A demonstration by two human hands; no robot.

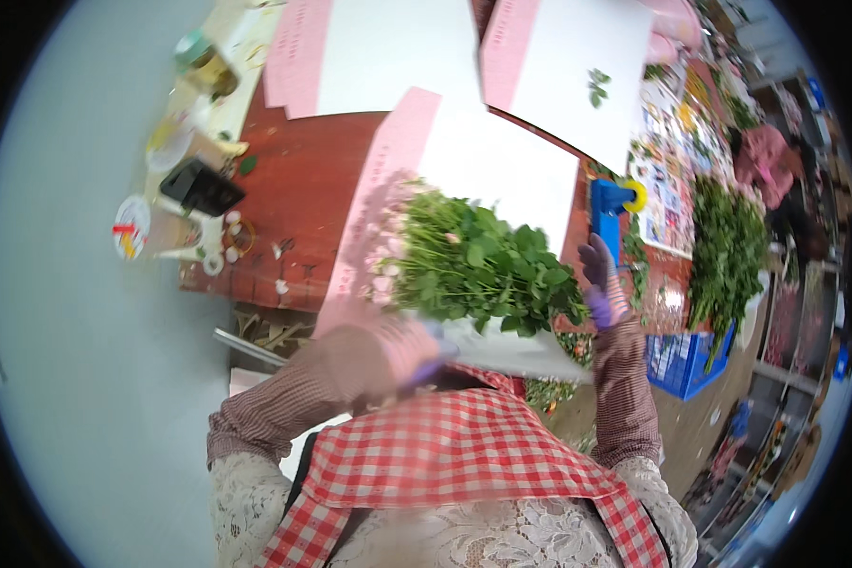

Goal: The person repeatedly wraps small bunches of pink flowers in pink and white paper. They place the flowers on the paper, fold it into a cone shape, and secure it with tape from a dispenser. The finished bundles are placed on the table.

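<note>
A bunch of pale pink roses [497, 263] lies sideways on a white and pink wrapping sheet [511, 160], blooms to the left and leafy stems to the right. My left hand [426, 348], in a striped glove, is blurred at the sheet's near edge, just below the blooms; whether it grips anything cannot be told. My right hand [605, 280], gloved in purple and stripes, is beside the leafy stem ends with its fingers extended, holding nothing visible. Beyond it stands a blue tape dispenser [605, 213] with a yellow roll.
More wrapping sheets [397, 50] cover the red table's [291, 192] far side. A black phone [202, 187], lidded cups [133, 227] and a jar [206, 64] stand left. Greenery [728, 248] lies right, above a blue crate [689, 366]. A person in pink [767, 167] is beyond.
</note>
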